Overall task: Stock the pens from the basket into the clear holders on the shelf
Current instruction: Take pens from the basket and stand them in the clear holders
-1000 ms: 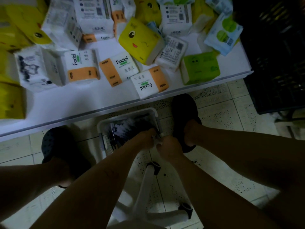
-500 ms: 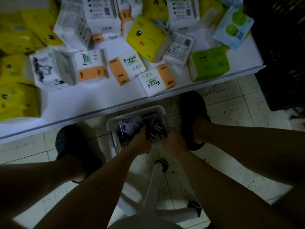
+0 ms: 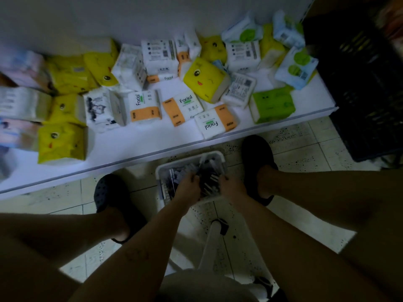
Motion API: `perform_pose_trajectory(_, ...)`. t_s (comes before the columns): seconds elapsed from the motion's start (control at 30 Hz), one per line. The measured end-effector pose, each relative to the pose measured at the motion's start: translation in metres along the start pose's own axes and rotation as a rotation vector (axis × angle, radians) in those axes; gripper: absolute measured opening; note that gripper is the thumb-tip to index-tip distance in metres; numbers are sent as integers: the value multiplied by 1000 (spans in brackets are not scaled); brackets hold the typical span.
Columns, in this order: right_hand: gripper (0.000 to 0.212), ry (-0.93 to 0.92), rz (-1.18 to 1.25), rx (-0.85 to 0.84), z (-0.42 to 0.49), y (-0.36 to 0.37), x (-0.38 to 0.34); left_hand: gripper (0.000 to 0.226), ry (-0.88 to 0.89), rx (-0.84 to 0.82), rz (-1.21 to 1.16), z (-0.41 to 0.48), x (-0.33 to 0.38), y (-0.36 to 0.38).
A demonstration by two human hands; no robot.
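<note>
Gathering dark pens [image 3: 210,178] in the white plastic basket [image 3: 192,157] on the floor, I curl the fingers of my left hand [image 3: 188,184] and right hand [image 3: 231,185] round one bundle; next, I reckon, lift it clear toward holders unseen here.

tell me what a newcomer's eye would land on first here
Bright tissue packs, above all the yellow smiley-face pack, litter the white shelf at the top. Below, on the tiled floor between the person's feet, the left hand and right hand grip dark pens in a white basket.
</note>
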State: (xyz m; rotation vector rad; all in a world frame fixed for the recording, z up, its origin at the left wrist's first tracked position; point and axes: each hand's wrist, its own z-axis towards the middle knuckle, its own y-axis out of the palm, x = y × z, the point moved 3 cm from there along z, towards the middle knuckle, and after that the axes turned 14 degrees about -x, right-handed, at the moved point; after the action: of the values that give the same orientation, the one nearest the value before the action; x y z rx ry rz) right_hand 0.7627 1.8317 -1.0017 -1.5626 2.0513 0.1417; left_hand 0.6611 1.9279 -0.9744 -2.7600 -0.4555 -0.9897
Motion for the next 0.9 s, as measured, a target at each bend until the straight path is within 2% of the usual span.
perform_pose_trajectory(0.1, 22, -146, 91, -40, -14, 6, -12, 23, 22, 21, -41, -17, 15, -4)
perform_pose_trajectory(0.2, 16, -212, 224, -65, -32, 7, -36, 23, 15, 24, 46, -33, 29, -11)
perform_pose_trajectory(0.27, 12, -243, 199, -65, -47, 6, -50, 20, 64, 59, 71, -48, 42, -17)
perform_pose_trajectory(0.37, 14, -325, 102, 19, -61, 5, -66, 19, 198, 123, 74, -68, 53, -26)
perform_pose_trajectory(0.43, 23, -383, 55, 82, -71, 6, -76, 26, 306, 108, 8, -80, 57, -29)
perform_pose_trajectory(0.5, 29, -450, 30, 101, -83, 9, -86, 24, 348, 160, -76, -89, 57, -34)
perform_pose_trajectory(0.67, 25, -562, 123, 89, -106, 15, -111, 15, 338, 252, -154, -104, 63, -41)
perform_pose_trajectory(0.8, 16, -630, 166, 127, -124, 11, -131, 34, 473, 255, -178, -126, 91, -45)
perform_pose_trajectory(0.9, 19, -703, 196, 169, -136, 5, -143, 31, 577, 326, -105, -135, 106, -51)
